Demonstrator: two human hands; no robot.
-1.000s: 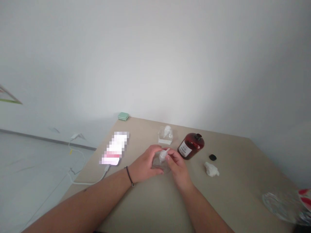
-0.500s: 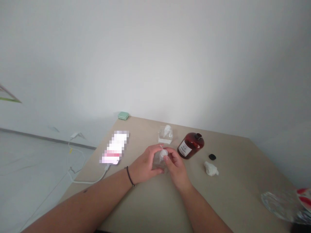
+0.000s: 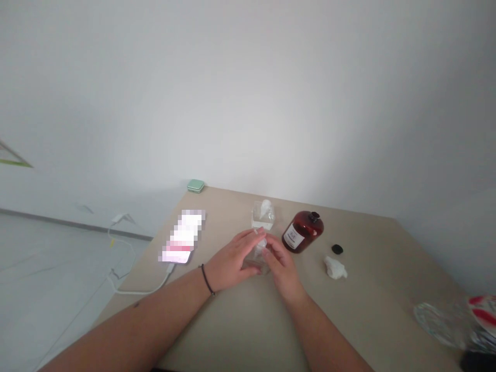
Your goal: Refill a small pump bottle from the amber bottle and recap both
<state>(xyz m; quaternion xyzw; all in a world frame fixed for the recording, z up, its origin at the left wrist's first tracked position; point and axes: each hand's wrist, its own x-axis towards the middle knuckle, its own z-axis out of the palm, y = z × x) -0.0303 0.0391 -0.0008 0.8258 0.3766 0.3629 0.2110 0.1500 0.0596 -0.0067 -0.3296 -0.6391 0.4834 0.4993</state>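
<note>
Both hands are together at the middle of the table, around a small clear container with a whitish rounded top (image 3: 260, 247). My left hand (image 3: 236, 258), a dark band at its wrist, wraps the container's left side, its fingers reaching over the top. Closed against the right side is my right hand (image 3: 282, 266), with its thumb at the whitish top. Fingers hide much of the container. Just behind stands a clear square container (image 3: 262, 221) with a white rounded piece in it. Right of the hands is a brown-red bottle (image 3: 306, 233) with a white label and an uncapped-looking dark neck.
A black cap (image 3: 337, 249) and a crumpled white tissue (image 3: 335, 268) lie to the right. On the left is a phone (image 3: 184, 237) with a white cable (image 3: 143, 292). A green case (image 3: 196, 186) sits at the back corner, clear plastic packaging (image 3: 442, 323) at the right edge.
My left fingers have moved over the top of the small container, covering more of its whitish part. My right hand stays at its side. The view has shifted slightly.
</note>
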